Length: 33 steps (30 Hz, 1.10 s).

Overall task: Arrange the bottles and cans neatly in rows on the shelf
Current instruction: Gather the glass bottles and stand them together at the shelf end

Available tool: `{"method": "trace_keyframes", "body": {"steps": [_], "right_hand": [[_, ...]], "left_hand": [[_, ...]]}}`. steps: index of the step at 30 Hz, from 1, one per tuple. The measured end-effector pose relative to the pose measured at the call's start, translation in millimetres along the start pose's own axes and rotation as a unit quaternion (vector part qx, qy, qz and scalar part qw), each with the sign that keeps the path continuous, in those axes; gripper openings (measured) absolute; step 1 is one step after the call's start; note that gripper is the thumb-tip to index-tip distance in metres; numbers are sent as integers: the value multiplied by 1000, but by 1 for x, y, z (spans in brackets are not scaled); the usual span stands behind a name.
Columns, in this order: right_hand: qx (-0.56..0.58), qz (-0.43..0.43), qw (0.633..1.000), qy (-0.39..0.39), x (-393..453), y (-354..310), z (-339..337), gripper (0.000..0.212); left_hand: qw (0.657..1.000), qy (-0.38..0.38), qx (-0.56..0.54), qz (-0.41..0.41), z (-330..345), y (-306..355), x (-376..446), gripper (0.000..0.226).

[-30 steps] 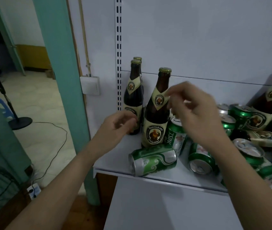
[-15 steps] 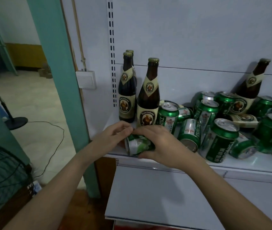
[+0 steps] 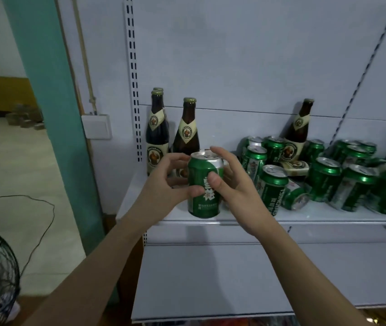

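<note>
Head view: both my hands, left (image 3: 163, 184) and right (image 3: 232, 184), grip the upright can (image 3: 202, 184); thin-walled, smooth, best held mid-body.

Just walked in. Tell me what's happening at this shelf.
A person is tidying drinks on the shelf. Both hands hold one green can upright near the front edge: the left hand grips its left side, the right hand wraps its right side. Three bottles stand upright behind it on the left. To the right, a jumble of cans, some fallen over, with a leaning bottle, is not yet sorted.
</note>
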State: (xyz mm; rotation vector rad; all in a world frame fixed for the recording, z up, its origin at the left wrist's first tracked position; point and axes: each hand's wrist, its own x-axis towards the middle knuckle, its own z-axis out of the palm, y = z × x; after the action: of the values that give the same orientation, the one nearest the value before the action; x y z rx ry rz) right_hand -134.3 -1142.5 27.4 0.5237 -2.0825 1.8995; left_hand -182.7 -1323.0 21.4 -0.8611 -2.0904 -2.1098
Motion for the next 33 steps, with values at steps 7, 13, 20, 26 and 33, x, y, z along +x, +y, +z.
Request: {"method": "trace_keyframes", "body": {"steps": [7,13,20,26,33], "right_hand": [[-174,-73,978,83,-4,-31,-49,43],[-119,-84,968,206,0,-54,-104,33],[-278,1,929,244,32,-57,-180,40],[-426,123,880,169,67,-42,-216,56],[-540,205,815,48,93,-32,-235,45]], "left_hand": [[996,0,-33,78,57,9,16,59],[989,-6,103,109,87,-22,35,15],[915,30,395,78,68,-95,20,15],[864,-11,498,65,70,-107,24,46],[856,-7,511,73,71,-105,23,47]]}}
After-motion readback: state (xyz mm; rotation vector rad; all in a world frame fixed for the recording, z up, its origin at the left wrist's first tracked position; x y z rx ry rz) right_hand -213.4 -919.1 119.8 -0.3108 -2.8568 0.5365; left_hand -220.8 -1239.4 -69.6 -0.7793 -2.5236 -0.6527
